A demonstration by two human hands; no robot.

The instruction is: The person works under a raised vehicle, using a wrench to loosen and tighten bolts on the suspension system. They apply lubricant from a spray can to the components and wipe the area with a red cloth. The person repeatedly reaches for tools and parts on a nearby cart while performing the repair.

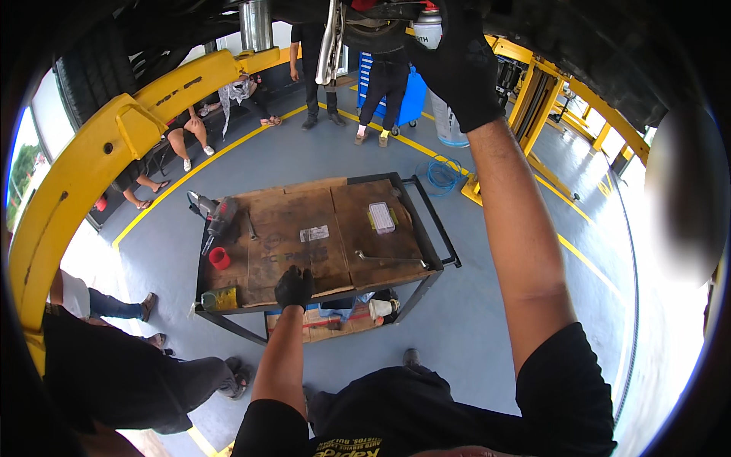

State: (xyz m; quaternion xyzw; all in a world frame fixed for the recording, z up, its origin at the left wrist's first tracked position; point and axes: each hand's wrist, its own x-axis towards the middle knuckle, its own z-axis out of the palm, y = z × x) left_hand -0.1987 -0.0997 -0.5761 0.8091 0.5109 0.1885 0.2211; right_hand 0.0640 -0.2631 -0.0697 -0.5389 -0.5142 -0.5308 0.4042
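Observation:
My right hand [461,80], in a black glove, is raised under the vehicle and closed around a white spray can [428,32] with a red top. The glove hides part of the can. My left hand [295,287], also gloved in black, hovers at or rests on the near edge of the cardboard-covered cart [301,263]; its fingers are curled and nothing shows in them. On the cart lie an impact wrench [221,218], a red cup-like piece [219,258], a short wrench [251,226], a long wrench [391,260] and a small box [381,218].
A yellow lift arm [114,145] curves along the left, and a lift post [533,107] stands at right. Overhead is the vehicle's underside. Several people sit or stand around; one person [129,365] is close at lower left. A blue hose [444,175] lies coiled beyond the cart.

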